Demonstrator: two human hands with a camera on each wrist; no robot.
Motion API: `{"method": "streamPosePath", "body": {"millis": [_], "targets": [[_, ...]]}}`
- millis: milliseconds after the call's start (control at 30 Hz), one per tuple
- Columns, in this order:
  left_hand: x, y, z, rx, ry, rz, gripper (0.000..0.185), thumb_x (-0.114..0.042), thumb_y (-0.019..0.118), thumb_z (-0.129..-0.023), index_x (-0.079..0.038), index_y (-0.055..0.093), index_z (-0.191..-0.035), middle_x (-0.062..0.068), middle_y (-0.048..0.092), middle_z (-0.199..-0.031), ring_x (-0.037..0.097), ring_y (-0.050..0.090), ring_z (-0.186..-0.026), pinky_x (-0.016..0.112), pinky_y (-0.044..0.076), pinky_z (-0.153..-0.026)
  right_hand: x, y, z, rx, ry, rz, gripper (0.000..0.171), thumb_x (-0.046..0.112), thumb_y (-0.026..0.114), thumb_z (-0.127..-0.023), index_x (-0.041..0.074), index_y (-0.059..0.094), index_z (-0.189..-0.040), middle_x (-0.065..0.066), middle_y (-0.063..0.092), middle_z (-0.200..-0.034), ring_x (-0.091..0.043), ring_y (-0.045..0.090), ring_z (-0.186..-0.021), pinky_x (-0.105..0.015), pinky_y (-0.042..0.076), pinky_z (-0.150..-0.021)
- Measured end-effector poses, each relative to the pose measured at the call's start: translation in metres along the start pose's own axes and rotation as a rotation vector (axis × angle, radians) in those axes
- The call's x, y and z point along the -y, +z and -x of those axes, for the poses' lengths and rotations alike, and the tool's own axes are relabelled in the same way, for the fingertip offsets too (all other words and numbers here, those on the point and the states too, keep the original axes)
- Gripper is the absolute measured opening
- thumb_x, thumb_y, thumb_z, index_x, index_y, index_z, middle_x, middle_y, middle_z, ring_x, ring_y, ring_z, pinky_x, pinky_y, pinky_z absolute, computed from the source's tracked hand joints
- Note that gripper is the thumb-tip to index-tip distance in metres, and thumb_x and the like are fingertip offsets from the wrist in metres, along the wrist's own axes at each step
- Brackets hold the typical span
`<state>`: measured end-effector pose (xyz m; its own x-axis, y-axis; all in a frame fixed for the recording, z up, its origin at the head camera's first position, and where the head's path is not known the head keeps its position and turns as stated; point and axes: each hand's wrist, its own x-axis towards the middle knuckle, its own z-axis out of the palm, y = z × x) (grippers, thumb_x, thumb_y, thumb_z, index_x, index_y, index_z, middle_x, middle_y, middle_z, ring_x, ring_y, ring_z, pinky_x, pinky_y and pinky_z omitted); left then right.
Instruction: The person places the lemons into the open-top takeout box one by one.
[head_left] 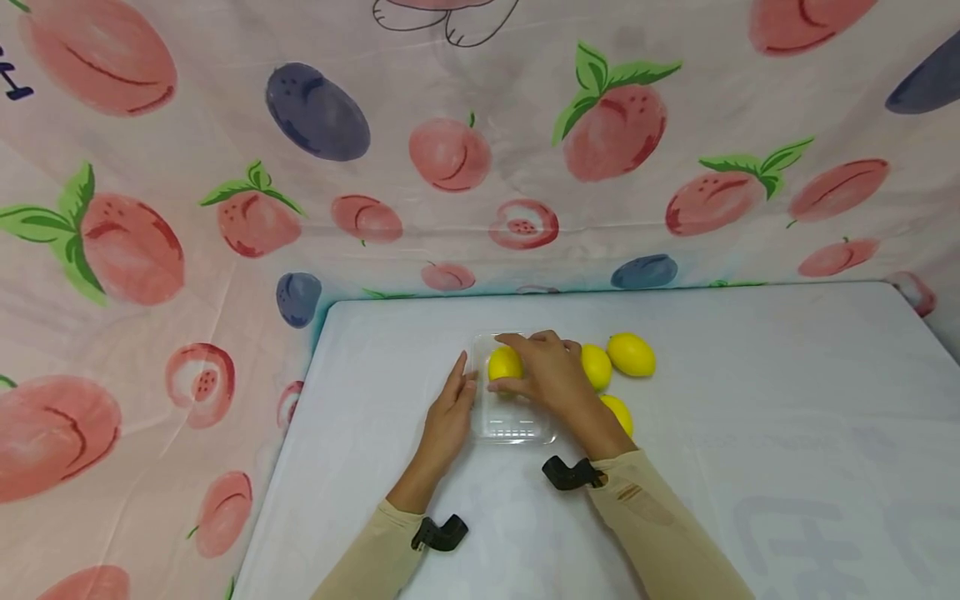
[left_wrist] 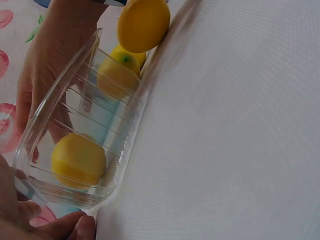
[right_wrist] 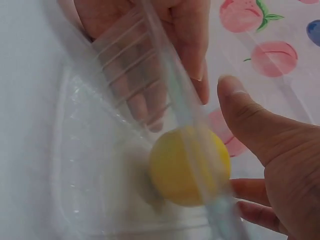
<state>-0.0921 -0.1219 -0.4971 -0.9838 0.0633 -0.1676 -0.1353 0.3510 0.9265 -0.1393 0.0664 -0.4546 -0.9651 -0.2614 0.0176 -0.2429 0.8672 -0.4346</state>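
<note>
A clear plastic tray [head_left: 512, 421] lies on the white worktop [head_left: 750, 433], its long axis running from the person toward the back wall. In the far end of the tray sits a yellow lemon [head_left: 504, 364]; it looks nearly round here, so which way its long axis points cannot be told.

The right hand [head_left: 546, 372] lies over the far end of the tray with its fingers [head_left: 517, 340] curved over the top of the lemon and the thumb at its near side. In the right wrist view the thumb and fingers look spread around the fruit rather than pressed to it, and the tray wall hides the contact, so whether the hand grips the lemon cannot be told.

The left hand [head_left: 450, 412] lies flat on the worktop along the tray's left side, fingers [head_left: 459, 375] straight and relaxed, their tips against the tray's left wall.

Three more lemons lie on the worktop just right of the tray. One [head_left: 596, 367] is close behind the right hand, another [head_left: 632, 354] lies just right of it with its long axis running left to right, and a third [head_left: 618, 412] is nearer, partly hidden by the right wrist. A fruit-printed cloth [head_left: 225, 208] hangs behind and to the left of the worktop.
</note>
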Motion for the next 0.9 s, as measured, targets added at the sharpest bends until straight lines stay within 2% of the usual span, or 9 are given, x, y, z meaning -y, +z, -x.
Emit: {"method": "streamPosePath", "body": {"millis": [233, 433, 767, 900], "targets": [[-0.001, 0.001, 0.000, -0.009, -0.010, -0.002, 0.055, -0.038, 0.041, -0.111, -0.035, 0.026, -0.163, 0.005, 0.053, -0.154, 0.027, 0.047, -0.145, 0.052, 0.034, -0.121, -0.007, -0.012, 0.009, -0.047, -0.011, -0.061, 0.079, 0.063, 0.080, -0.078, 0.030, 0.056, -0.146, -0.004, 0.076, -0.118, -0.031, 0.052, -0.127, -0.064, 0.036, -0.106], [0.000, 0.001, 0.001, -0.006, -0.020, -0.004, 0.054, -0.039, 0.041, -0.110, -0.037, 0.025, -0.162, 0.003, 0.053, -0.154, 0.026, 0.045, -0.146, 0.052, 0.033, -0.122, -0.015, -0.025, 0.017, -0.095, -0.017, -0.075, 0.078, 0.059, 0.081, -0.078, 0.028, 0.057, -0.146, -0.007, 0.076, -0.119, -0.034, 0.054, -0.127, -0.065, 0.039, -0.104], [-0.003, 0.001, -0.001, -0.015, -0.026, -0.009, 0.054, -0.039, 0.041, -0.110, -0.040, 0.026, -0.161, 0.003, 0.052, -0.154, 0.025, 0.042, -0.148, 0.050, 0.031, -0.123, -0.042, -0.049, 0.030, -0.121, 0.060, -0.159, 0.077, 0.058, 0.079, -0.082, 0.026, 0.054, -0.147, -0.007, 0.067, -0.138, -0.038, 0.048, -0.135, -0.071, 0.033, -0.109], [-0.004, 0.001, -0.001, -0.012, -0.033, -0.008, 0.054, -0.040, 0.041, -0.110, -0.041, 0.025, -0.161, 0.003, 0.052, -0.155, 0.026, 0.042, -0.148, 0.051, 0.031, -0.124, -0.056, -0.057, 0.035, -0.141, 0.091, -0.214, 0.077, 0.057, 0.078, -0.084, 0.024, 0.053, -0.149, -0.008, 0.063, -0.142, -0.038, 0.045, -0.137, -0.070, 0.035, -0.110]]}}
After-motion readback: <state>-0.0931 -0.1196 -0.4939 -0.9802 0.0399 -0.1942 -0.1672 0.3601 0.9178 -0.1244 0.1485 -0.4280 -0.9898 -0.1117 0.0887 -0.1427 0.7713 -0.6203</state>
